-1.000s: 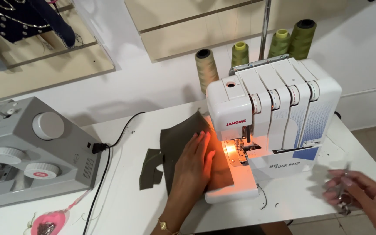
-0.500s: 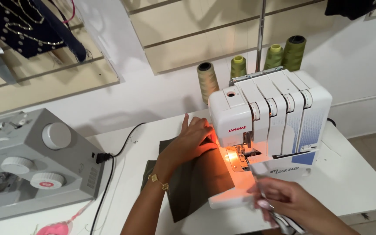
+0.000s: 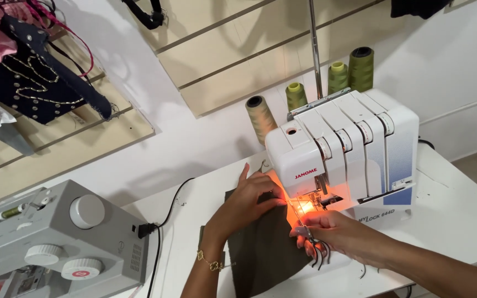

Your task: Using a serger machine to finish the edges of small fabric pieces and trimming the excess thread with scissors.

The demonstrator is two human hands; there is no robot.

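A white overlock sewing machine [image 3: 360, 149] stands on the white table [image 3: 454, 215], its work light glowing orange. A dark olive piece of fabric [image 3: 260, 248] lies in front of it, its far edge at the needle area. My left hand [image 3: 252, 198] presses flat on the fabric next to the presser foot. My right hand [image 3: 332, 234] is shut on a small pair of black-handled scissors [image 3: 314, 248], their tips pointing at the lit needle area.
A grey sewing machine [image 3: 56, 243] sits at the left with a black cable [image 3: 164, 226] plugged into its side. Several thread cones [image 3: 260, 118] stand behind the overlock machine. Dark garments [image 3: 40, 83] hang on the wall panel at upper left.
My right hand has come in from the table's right side to the needle area, carrying the scissors. My left hand has slid up the fabric to the presser foot.
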